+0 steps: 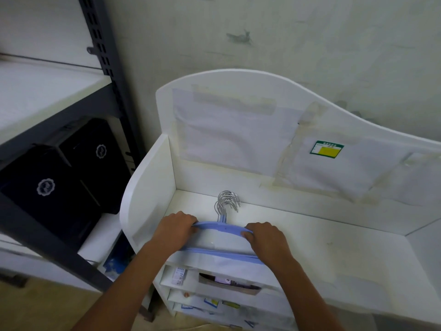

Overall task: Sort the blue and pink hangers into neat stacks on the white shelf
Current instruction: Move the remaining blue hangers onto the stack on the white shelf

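A stack of blue hangers [220, 229] lies flat on the top of the white shelf [334, 247], at its near left part, with the lower bars reaching the near edge. The long axis of the stack runs left to right, and the bunched metal hooks [228, 201] point away toward the far back panel. The hangers look like smooth plastic with gently arched shoulders; the hooks are shiny curved wire, fanned slightly apart.

The left hand [175, 229] curls its fingers over the left shoulder of the stack, and the right hand [267, 237] does the same on the right shoulder, so each grip is closed on the hangers and the stack sits between them.

The shelf is white painted board with a wavy back panel and a rounded left side wall. Clear plastic sleeves are taped to the back panel, one bearing a green and yellow label [327, 147]. Below the top, near compartments hold small packets and cards. To the left stands a dark metal rack [105, 68] with black boxes [55, 187] bearing round pale emblems.
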`<state>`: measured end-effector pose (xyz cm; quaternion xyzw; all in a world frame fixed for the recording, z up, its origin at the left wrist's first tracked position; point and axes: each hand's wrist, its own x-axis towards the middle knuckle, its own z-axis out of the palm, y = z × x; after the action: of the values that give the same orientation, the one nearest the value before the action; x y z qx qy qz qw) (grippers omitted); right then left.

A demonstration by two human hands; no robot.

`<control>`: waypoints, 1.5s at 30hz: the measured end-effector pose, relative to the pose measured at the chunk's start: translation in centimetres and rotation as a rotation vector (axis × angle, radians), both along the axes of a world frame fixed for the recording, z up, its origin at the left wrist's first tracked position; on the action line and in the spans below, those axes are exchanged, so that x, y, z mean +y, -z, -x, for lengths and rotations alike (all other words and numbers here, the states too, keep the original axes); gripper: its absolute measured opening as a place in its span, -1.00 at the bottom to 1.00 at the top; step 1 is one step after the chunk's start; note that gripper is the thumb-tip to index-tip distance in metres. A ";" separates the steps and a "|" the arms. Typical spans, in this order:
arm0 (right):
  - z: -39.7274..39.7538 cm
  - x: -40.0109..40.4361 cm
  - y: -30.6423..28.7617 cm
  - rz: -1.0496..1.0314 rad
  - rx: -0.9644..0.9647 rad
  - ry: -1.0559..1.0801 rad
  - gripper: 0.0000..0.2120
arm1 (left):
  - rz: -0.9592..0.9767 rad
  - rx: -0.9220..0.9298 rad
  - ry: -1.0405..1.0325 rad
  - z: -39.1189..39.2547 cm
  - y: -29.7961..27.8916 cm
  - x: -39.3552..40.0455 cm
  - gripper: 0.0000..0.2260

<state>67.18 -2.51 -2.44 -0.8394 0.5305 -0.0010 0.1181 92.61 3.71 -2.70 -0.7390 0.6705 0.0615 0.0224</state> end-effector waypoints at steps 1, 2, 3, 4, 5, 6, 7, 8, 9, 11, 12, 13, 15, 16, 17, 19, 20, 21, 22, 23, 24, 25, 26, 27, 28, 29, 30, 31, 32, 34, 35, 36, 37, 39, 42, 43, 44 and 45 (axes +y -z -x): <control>-0.2 -0.1 0.0 -0.002 0.001 0.009 -0.70 | -0.001 -0.007 -0.009 0.1 -0.1 -0.1 -0.75; -0.3 -0.2 -0.1 -0.009 0.002 0.025 -0.69 | 0.002 -0.014 -0.018 0.2 -0.3 -0.3 -0.74; -0.4 -0.3 -0.2 -0.019 0.004 0.040 -0.69 | 0.000 -0.015 -0.027 0.3 -0.6 -0.5 -0.73; -0.5 -0.5 -0.4 -0.030 0.004 0.049 -0.69 | -0.003 -0.007 -0.033 0.3 -0.8 -0.7 -0.73; -0.5 -0.6 -0.5 -0.036 0.004 0.050 -0.70 | -0.012 0.007 -0.038 0.3 -1.0 -0.9 -0.73; -0.4 -0.7 -0.5 -0.044 0.001 0.048 -0.69 | -0.024 0.022 -0.041 0.2 -1.0 -0.9 -0.72; -0.3 -0.6 -0.5 -0.051 -0.005 0.045 -0.68 | -0.036 0.044 -0.047 -0.1 -1.0 -0.9 -0.70; -0.2 -0.5 -0.5 -0.058 -0.010 0.044 -0.66 | -0.043 0.066 -0.049 -0.3 -0.9 -0.8 -0.69; 0.0 -0.3 -0.3 -0.061 -0.007 0.042 -0.65 | -0.054 0.088 -0.055 -0.6 -0.8 -0.6 -0.67; 0.3 0.0 -0.2 -0.060 0.003 0.046 -0.65 | -0.088 0.140 -0.090 -1.3 -0.8 0.0 -0.70; 0.5 0.2 -0.1 -0.056 0.003 0.056 -0.65 | -0.107 0.145 -0.108 -1.6 -1.0 0.3 -0.74; 0.7 0.4 0.0 -0.061 -0.001 0.065 -0.63 | -0.124 0.131 -0.131 -1.8 -1.0 0.7 -0.76; 1.3 0.7 0.0 -0.098 -0.030 0.084 -0.61 | -0.142 0.078 -0.189 -2.1 -0.9 1.3 -0.75; 1.7 0.8 -0.1 -0.124 -0.053 0.107 -0.65 | -0.147 0.044 -0.215 -2.1 -0.8 1.6 -0.74; 2.3 0.9 -0.1 -0.147 -0.065 0.137 -0.72 | -0.156 0.005 -0.241 -1.9 -0.7 1.7 -0.73; 3.4 1.0 0.0 -0.139 -0.025 0.193 -0.83 | -0.182 -0.081 -0.288 -1.5 -0.6 2.0 -0.75; 3.9 1.0 0.1 -0.129 0.006 0.230 -0.86 | -0.196 -0.114 -0.307 -1.5 -0.6 1.9 -0.78; 4.1 1.0 0.2 -0.129 0.020 0.272 -0.85 | -0.205 -0.136 -0.322 -1.4 -0.6 1.9 -0.79; 4.1 1.1 0.1 -0.130 0.025 0.302 -0.84 | -0.209 -0.157 -0.332 -1.4 -0.6 1.8 -0.80; 3.9 1.1 0.0 -0.132 0.024 0.323 -0.82 | -0.213 -0.184 -0.335 -1.3 -0.7 1.6 -0.80; 3.7 1.1 -0.1 -0.129 0.039 0.335 -0.81 | -0.222 -0.210 -0.334 -1.1 -0.7 1.5 -0.80; 3.3 1.1 -0.4 -0.129 0.063 0.344 -0.81 | -0.233 -0.229 -0.331 -1.0 -0.7 1.4 -0.80; 2.9 1.0 -0.7 -0.131 0.095 0.347 -0.82 | -0.237 -0.242 -0.330 -0.8 -0.8 1.2 -0.80; 2.6 1.0 -1.0 -0.139 0.118 0.350 -0.83 | -0.241 -0.252 -0.330 -0.7 -0.8 1.0 -0.79; 2.3 1.0 -1.1 -0.140 0.138 0.349 -0.86 | -0.250 -0.264 -0.327 -0.6 -0.8 0.8 -0.79; 2.1 1.0 -1.4 -0.138 0.148 0.345 -0.90 | -0.258 -0.274 -0.326 -0.5 -0.9 0.6 -0.79; 1.9 1.0 -1.6 -0.134 0.148 0.344 -0.90 | -0.261 -0.274 -0.337 -0.5 -0.9 0.6 -0.79; 1.7 1.1 -1.6 -0.131 0.147 0.343 -0.85 | -0.253 -0.265 -0.351 -0.6 -1.0 0.6 -0.80; 1.6 1.1 -1.6 -0.130 0.142 0.339 -0.83 | -0.238 -0.245 -0.368 -0.7 -1.1 0.6 -0.80; 1.3 1.2 -1.6 -0.118 0.127 0.342 -0.89 | -0.211 -0.192 -0.397 -0.7 -1.2 0.8 -0.82; 1.1 1.1 -1.7 -0.109 0.125 0.349 -0.90 | -0.204 -0.173 -0.409 -0.8 -1.3 0.9 -0.82; 1.1 1.0 -1.7 -0.104 0.125 0.360 -0.88 | -0.199 -0.164 -0.418 -0.7 -1.4 0.9 -0.83; 1.2 1.0 -1.7 -0.104 0.127 0.369 -0.87 | -0.196 -0.158 -0.423 -0.6 -1.5 1.0 -0.83; 1.4 1.0 -1.6 -0.108 0.138 0.376 -0.88 | -0.195 -0.148 -0.419 -0.6 -1.6 1.0 -0.83; 1.5 1.1 -1.6 -0.106 0.174 0.370 -0.87 | -0.207 -0.140 -0.407 -0.7 -1.4 1.4 -0.83; 1.5 1.1 -1.7 -0.103 0.182 0.368 -0.85 | -0.209 -0.135 -0.406 -0.7 -1.3 1.5 -0.82; 1.3 1.1 -1.7 -0.103 0.193 0.362 -0.84 | -0.210 -0.132 -0.408 -0.8 -1.2 1.5 -0.81; 1.1 1.1 -1.8 -0.102 0.204 0.353 -0.83 | -0.211 -0.127 -0.413 -0.8 -1.0 1.5 -0.81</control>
<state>66.08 -1.45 -0.63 -0.7221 0.6779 0.0904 0.1040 93.40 5.21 -1.68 -0.8565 0.4921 0.0877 0.1287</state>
